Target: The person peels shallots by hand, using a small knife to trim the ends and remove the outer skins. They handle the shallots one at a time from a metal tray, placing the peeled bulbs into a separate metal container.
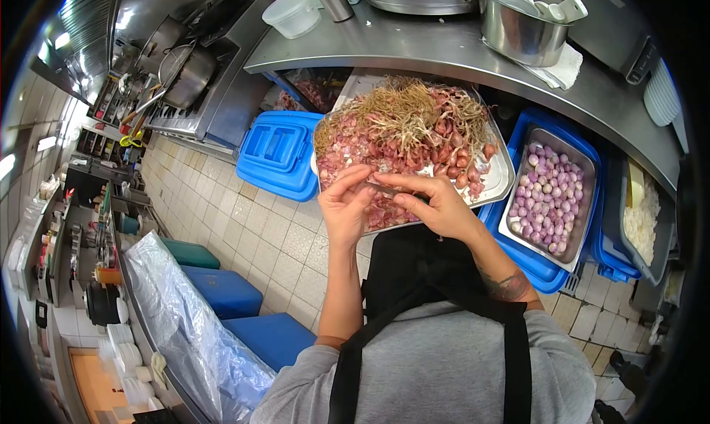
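My left hand (343, 206) and my right hand (441, 208) meet over the near side of a tray (504, 174). A small knife (383, 189) is in my right hand, its blade pointing toward the left fingers. The left fingertips are pinched together near the blade; whatever is between them is hidden. Unpeeled shallots (460, 159) with dry, stringy tops (403, 113) are heaped at the back and right of the tray. Loose pinkish skins (347, 139) cover its left and near parts.
To the right, a metal pan (506, 220) of peeled shallots (549, 194) sits on a blue bin (543, 280). A blue lid (277, 154) is at the left. Behind the tray runs a steel counter (414, 50) with a pot (521, 35) and a plastic tub (292, 15).
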